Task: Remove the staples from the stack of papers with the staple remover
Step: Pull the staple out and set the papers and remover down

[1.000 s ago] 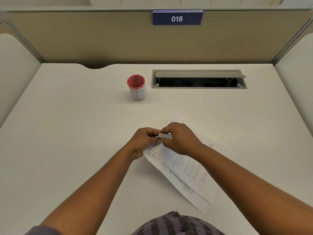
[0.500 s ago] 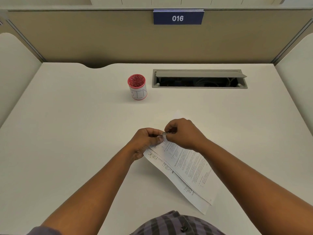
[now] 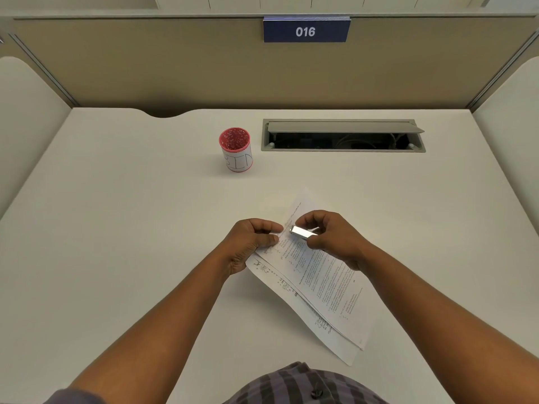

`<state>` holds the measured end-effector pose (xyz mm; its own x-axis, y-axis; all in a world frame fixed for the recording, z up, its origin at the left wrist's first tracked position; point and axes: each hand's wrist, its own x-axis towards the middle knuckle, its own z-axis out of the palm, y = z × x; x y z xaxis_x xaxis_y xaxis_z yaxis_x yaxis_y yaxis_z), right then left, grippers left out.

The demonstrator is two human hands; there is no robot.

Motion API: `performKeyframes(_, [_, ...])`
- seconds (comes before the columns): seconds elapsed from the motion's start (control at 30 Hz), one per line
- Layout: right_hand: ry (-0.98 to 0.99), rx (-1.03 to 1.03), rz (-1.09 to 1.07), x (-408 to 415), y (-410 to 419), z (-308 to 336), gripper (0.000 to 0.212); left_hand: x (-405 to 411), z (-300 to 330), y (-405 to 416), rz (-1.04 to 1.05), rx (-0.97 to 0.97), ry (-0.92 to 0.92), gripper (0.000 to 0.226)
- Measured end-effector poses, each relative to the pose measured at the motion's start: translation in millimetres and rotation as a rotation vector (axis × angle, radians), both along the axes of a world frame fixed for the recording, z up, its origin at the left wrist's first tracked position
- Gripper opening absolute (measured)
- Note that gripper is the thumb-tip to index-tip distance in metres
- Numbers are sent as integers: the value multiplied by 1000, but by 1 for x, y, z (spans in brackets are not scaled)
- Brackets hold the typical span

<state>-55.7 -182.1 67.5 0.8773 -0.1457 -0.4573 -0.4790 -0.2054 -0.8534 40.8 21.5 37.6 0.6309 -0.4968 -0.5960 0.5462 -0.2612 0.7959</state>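
The right hand [image 3: 335, 239] is pinching the staple remover [image 3: 303, 232], a small silvery metal tool, between thumb and curled fingers, its tip pointing left toward the upper corner of the stack of papers [image 3: 315, 282]. The left hand [image 3: 252, 242] is gripping that same corner, thumb on top and fingers curled round the edge, holding it just beside the tool's tip. Whether the tip is actually touching the paper, or is under a staple, is too small to tell; no staple is visible.

The papers are lying slantwise on the near middle of the desk [image 3: 116, 243], running from the hands down toward the near right, with the sheets fanning apart at the lower end. That fanning suggests they are at least loosening, but I cannot judge how many staples are out or left; the work seems to be in progress at the top corner.

Farther off, to the left, a red mesh cup [image 3: 235, 149] is standing with a white label hand-lettered "BIN". To its right an open cable hatch [image 3: 344, 135] is set into the desk. On the far partition a blue plate [image 3: 305, 31] is reading "016". The print on the pages is too fine to read.
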Motion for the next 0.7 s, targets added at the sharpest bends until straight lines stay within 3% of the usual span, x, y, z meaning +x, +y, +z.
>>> performKeyframes(0.23, [-34,42,-179,-12,-16,-17,38,1,-1,0,24,-15,18,21])
performKeyframes(0.47, [-49,-221,-399,-25,-43,-50,41,4,-5,0,18,90,-69,22])
performKeyframes(0.7, [-16,-483,-433,-31,-66,-73,46,8,-11,1,16,206,-145,25])
